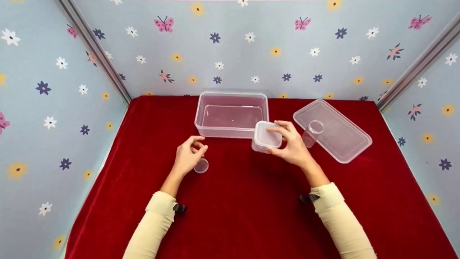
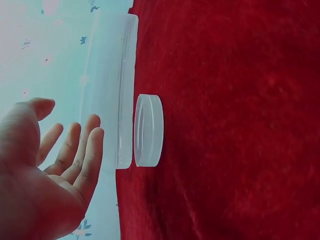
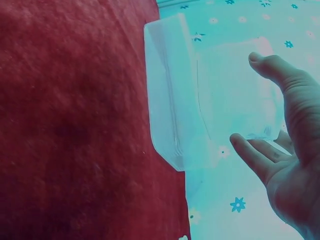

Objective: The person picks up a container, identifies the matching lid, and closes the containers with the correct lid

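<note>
On the red cloth [image 1: 251, 208]: clear containers and two hands.
Far centre stands the open large tub [image 1: 231, 113], its flat lid [image 1: 341, 135] lying right, leaving the tub open. The right hand [image 1: 293, 145] grips the small lidded box [image 1: 266, 136] from above; the left hand [image 1: 188, 156], fingers loose and holding nothing, hovers over the small round lid [image 1: 201, 166].

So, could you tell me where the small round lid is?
In the head view, the small round lid lies on the red cloth, left of centre, just beneath the left hand.

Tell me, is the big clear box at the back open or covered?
Open: the big box has no cover, and its large lid lies flat on the red cloth beside it.
</note>
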Motion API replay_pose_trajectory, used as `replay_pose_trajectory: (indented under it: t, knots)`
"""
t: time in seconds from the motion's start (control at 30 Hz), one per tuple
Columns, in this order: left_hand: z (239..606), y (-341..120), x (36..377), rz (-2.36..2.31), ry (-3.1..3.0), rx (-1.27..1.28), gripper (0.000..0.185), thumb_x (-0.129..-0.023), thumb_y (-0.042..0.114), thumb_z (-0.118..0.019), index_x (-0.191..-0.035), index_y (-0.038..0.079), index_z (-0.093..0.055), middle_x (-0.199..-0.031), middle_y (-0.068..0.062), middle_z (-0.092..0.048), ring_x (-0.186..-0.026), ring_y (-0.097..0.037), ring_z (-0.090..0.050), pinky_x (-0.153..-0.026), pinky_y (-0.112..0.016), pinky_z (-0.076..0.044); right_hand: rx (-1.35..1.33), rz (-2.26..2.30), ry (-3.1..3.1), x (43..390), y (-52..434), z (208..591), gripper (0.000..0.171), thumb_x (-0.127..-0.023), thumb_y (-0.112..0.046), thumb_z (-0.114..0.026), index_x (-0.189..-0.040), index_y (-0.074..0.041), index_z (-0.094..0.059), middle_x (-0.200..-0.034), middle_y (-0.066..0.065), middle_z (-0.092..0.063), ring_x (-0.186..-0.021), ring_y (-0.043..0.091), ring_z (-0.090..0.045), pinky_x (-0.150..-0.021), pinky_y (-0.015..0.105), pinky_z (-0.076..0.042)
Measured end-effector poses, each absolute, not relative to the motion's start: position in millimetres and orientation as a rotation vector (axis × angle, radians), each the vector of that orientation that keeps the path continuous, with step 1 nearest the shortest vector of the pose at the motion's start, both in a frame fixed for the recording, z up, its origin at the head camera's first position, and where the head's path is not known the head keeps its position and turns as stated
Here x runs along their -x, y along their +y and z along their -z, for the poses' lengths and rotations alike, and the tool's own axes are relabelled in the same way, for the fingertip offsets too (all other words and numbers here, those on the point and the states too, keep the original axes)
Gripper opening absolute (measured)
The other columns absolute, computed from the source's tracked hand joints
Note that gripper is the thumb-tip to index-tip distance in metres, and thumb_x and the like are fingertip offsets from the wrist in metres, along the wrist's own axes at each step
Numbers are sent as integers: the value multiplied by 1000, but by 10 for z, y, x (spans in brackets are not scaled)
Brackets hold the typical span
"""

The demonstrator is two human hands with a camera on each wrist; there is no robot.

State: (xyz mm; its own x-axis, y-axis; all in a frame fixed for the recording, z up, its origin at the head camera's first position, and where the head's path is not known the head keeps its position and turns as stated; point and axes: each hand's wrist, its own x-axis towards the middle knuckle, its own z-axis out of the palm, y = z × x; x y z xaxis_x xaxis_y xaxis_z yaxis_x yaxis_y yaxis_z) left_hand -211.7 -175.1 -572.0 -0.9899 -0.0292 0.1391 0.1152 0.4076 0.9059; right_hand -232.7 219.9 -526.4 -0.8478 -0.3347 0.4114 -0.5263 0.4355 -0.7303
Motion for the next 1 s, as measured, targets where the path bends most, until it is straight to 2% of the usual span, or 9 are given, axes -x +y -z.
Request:
replay_pose_trajectory:
  t: [0.07,0.13,0.27,0.37,0.47,0.63,0.73,0.9,1.0]
  knots:
    - [5715,-1761,2110,1549,-2549,111,35,-99,11,-84,-132,4,-77,-105,-17,-82,-78,-20,-78,-70,-23,-62,-726,-1379,-2475,2339,2224,5242,66,-80,-7,-100,-141,-5,-75,-159,32,-54,-141,44,-64,-102,60,-68]
    - [5703,-1767,2098,1470,-2572,141,36,-98,14,-85,-132,6,-77,-108,-16,-83,-84,-24,-80,-79,-35,-66,-697,-1373,-2472,2355,2248,5223,66,-80,-7,-101,-141,-6,-75,-160,30,-54,-141,42,-64,-101,59,-68]
    - [5698,-1775,2074,1367,-2611,142,36,-97,20,-85,-132,12,-78,-115,-13,-81,-103,-31,-81,-95,-57,-63,-662,-1358,-2465,2394,2284,5192,67,-80,-9,-101,-142,-7,-75,-161,29,-54,-143,42,-62,-99,59,-68]
    - [5710,-1784,2058,1312,-2627,131,38,-96,22,-86,-133,13,-77,-119,-12,-80,-115,-32,-79,-99,-58,-60,-648,-1355,-2452,2423,2301,5162,66,-81,-9,-101,-141,-6,-75,-161,29,-54,-145,43,-61,-98,62,-68]
    - [5721,-1799,2036,1272,-2629,143,40,-96,22,-86,-133,12,-77,-121,-13,-80,-120,-33,-77,-96,-54,-63,-640,-1363,-2435,2465,2314,5122,65,-82,-7,-99,-141,-3,-74,-161,31,-53,-147,45,-59,-99,64,-68]
    - [5740,-1824,1988,1205,-2661,169,42,-95,25,-86,-134,13,-77,-126,-10,-79,-118,-34,-76,-88,-44,-66,-590,-1395,-2415,2554,2352,5057,65,-82,-5,-98,-141,-2,-73,-161,31,-52,-148,43,-58,-99,66,-67]
    - [5764,-1837,1961,1153,-2692,181,45,-95,29,-86,-136,15,-76,-129,-8,-78,-116,-36,-73,-88,-47,-62,-564,-1402,-2412,2614,2378,5017,66,-82,-6,-97,-143,-3,-73,-162,31,-50,-150,42,-56,-102,64,-67]
    - [5798,-1846,1931,1129,-2679,228,46,-93,27,-88,-135,13,-76,-129,-10,-78,-125,-37,-71,-100,-59,-61,-533,-1399,-2389,2723,2394,4963,70,-81,-5,-95,-147,-5,-70,-162,31,-49,-151,41,-53,-107,67,-64]
    - [5806,-1844,1923,1158,-2648,270,46,-92,23,-89,-135,9,-76,-128,-14,-78,-127,-39,-71,-108,-60,-58,-498,-1409,-2388,2780,2386,4933,73,-80,-3,-93,-149,-7,-70,-164,29,-47,-150,41,-53,-105,71,-63]
